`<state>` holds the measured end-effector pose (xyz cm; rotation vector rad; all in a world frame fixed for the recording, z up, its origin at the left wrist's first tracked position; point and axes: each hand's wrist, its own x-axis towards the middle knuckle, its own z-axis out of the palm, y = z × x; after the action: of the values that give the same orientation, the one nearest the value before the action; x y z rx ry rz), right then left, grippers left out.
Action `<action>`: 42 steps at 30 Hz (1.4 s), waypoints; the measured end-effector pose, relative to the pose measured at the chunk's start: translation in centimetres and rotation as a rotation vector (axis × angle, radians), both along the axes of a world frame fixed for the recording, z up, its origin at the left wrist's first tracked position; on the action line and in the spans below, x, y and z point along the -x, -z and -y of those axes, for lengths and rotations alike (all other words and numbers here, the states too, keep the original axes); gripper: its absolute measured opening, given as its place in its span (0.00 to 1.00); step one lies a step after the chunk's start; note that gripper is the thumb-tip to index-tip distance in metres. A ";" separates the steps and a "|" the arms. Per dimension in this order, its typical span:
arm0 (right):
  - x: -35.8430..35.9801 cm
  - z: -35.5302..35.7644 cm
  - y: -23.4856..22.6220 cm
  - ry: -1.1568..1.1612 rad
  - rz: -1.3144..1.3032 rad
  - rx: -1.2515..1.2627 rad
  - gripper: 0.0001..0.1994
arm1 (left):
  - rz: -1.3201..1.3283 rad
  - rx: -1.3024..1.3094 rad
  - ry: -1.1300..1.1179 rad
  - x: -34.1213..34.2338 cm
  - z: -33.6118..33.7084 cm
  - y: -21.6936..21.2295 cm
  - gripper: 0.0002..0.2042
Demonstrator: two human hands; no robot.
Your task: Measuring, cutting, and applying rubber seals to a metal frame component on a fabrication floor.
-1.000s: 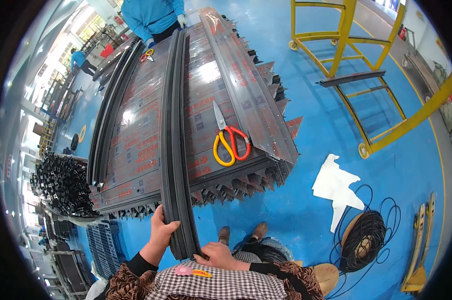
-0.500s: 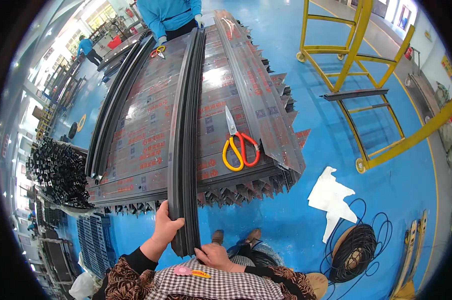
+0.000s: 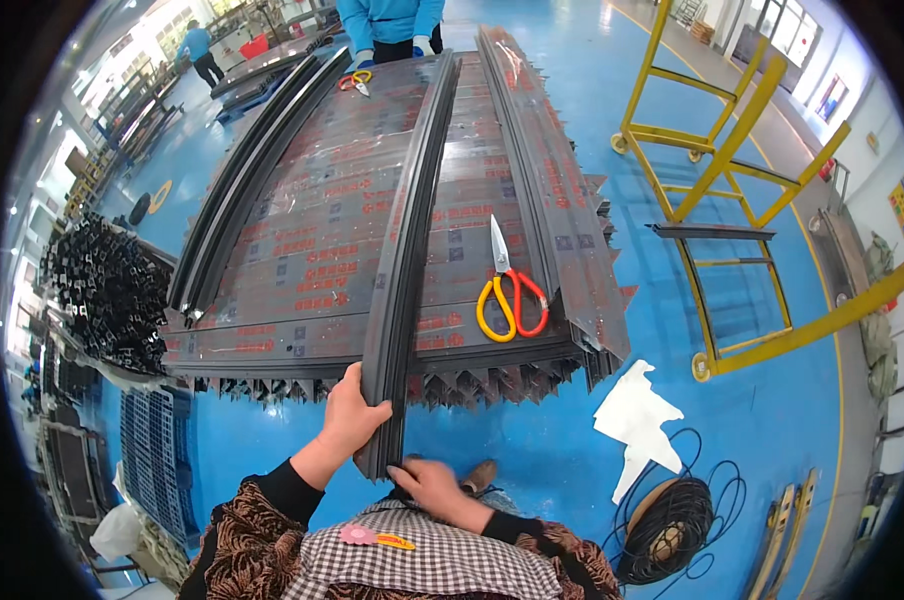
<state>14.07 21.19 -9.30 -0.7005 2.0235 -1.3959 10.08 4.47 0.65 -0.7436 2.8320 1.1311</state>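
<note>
While the long dark profile [image 3: 404,250] lies lengthwise away from the person on the stacked bench [image 3: 302,240], the left hand [image 3: 350,415] clasps its near end; the right hand [image 3: 427,487] touches beneath it, fingers loosely curled; scissors [image 3: 510,290] lie rightward.

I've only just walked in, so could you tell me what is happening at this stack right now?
A person grips the near end of a long dark profile with the left hand, the right hand at its end below. It lies along a stack of wrapped profiles. Scissors lie beside it. A co-worker in blue stands at the far end.
</note>
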 end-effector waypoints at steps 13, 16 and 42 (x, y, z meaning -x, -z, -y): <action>24.1 -3.3 -2.7 0.443 -1.220 -0.734 0.17 | 0.360 -1.491 -0.149 -10.7 1.4 5.7 0.23; 24.3 -1.9 -4.3 0.396 -1.379 -0.953 0.13 | 0.457 -1.565 0.262 -11.0 0.0 6.5 0.21; -7.4 -7.7 -5.0 0.506 0.118 -0.175 0.20 | 0.531 -1.131 0.273 -12.5 0.5 7.6 0.09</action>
<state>21.51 28.89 -4.30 -0.0215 2.2846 -1.4578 22.56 3.98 -6.99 -0.4157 1.4286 1.7907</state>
